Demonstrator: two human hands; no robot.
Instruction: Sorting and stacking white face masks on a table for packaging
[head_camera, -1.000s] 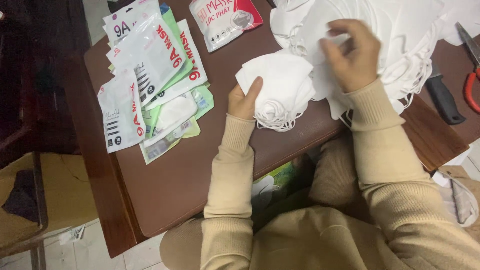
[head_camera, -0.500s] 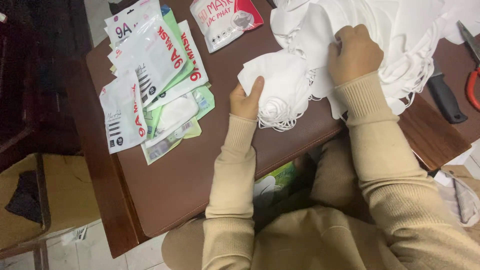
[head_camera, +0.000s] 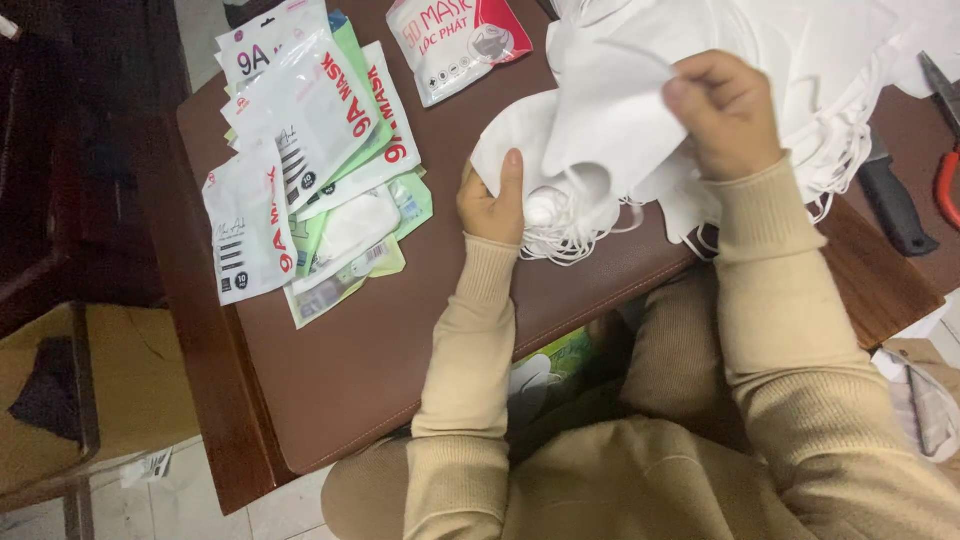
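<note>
Left hand (head_camera: 492, 205): fingers curled under a small stack of white face masks (head_camera: 520, 160), thumb pressed flat on top. Right hand (head_camera: 725, 112): fingertips pinching the edge of a single white mask (head_camera: 610, 130), lifted just above the stack. Behind the right hand: a large loose heap of masks (head_camera: 800, 50). Left of the left hand: fanned mask packets (head_camera: 300, 160) on the brown table (head_camera: 350, 360). Far right: apparently a dark-handled knife (head_camera: 895, 205) and red-handled pliers (head_camera: 945, 170), partly cropped.
</note>
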